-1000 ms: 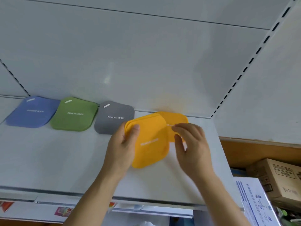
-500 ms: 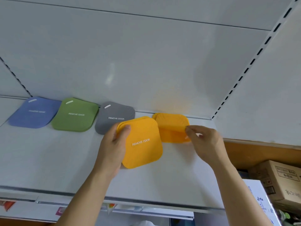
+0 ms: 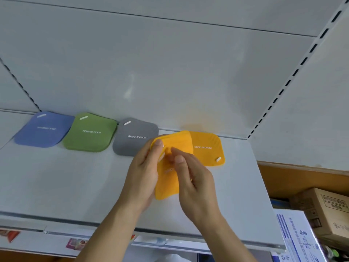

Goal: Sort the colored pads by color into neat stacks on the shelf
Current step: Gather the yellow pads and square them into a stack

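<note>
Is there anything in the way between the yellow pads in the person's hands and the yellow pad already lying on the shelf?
Nothing visible. The held yellow pads, gripped by the left hand and right hand, already overlap the lying yellow pad. The grey pad sits to the left, off that path.

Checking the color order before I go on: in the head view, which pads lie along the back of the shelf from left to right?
blue pad → green pad → gray pad → orange pad lying flat. I leave out the orange pads held in both hands, since they overlap the gray and flat orange ones.
</note>
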A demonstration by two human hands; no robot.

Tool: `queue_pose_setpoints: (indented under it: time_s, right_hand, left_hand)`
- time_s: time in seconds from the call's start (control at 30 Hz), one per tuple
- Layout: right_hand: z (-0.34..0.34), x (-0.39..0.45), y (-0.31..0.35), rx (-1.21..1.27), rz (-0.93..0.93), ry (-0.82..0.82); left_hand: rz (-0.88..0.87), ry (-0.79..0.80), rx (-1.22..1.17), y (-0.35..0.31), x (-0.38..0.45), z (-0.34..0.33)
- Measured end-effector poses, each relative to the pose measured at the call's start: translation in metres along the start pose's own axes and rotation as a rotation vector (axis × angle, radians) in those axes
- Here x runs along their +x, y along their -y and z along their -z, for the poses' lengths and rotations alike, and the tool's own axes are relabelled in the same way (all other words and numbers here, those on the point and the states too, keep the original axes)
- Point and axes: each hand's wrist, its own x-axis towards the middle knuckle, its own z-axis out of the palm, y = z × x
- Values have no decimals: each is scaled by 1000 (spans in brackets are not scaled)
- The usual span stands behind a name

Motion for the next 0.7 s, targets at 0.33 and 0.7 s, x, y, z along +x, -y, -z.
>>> queue_pose_setpoints:
  time_s: [0.33,0.7]
  right_hand:
    - [33,13,-45,-233,-82,-146]
    - [31,-15,-38,76,-7,-73]
  left_hand:
    - [-105,38,102,3,1,12]
    - [-316,136,387,10,-10,7]
